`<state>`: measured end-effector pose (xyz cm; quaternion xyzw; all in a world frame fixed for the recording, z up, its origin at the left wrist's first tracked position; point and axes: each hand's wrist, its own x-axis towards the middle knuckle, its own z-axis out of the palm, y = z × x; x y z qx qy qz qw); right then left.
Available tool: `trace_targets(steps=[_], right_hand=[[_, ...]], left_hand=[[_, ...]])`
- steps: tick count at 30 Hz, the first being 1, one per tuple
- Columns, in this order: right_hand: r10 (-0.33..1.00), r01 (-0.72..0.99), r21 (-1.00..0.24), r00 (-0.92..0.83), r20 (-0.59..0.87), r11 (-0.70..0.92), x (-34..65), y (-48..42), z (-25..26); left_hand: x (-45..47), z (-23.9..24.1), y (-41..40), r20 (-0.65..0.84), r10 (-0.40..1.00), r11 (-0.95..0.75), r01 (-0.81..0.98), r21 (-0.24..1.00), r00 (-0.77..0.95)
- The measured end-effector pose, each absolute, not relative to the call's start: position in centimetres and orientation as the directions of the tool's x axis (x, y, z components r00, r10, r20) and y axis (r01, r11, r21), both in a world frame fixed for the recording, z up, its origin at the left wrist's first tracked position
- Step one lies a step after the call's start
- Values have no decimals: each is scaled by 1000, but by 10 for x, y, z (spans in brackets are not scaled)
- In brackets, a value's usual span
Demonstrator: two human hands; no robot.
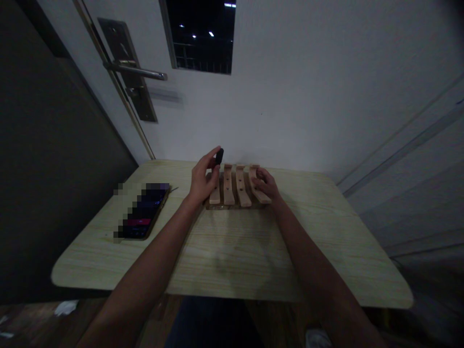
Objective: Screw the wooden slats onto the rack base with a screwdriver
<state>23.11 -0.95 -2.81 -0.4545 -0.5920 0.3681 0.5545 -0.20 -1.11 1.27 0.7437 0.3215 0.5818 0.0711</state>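
A row of several curved wooden slats with small holes lies at the far middle of the light wooden table. My left hand is raised just left of the slats, fingers pinched on a small black piece held above the leftmost slat. My right hand rests on the rightmost slat, fingers curled over it and pressing it down.
A phone with a lit screen lies on the table's left part. A white wall stands directly behind the table. A door with a metal lever handle is at the back left. A dark window is above.
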Motion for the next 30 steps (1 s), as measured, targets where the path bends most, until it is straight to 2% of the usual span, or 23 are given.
trace_targets(steps=[23,30], right_hand=[[932,198,-916,29,360,348,233,-9,-30],[931,191,-919,60,361,344,231,-8,-32]], left_hand=[[-2,13,-11,779,615,-772,297,562,122],[-2,19,-7,842,540,-771,411,487,14]])
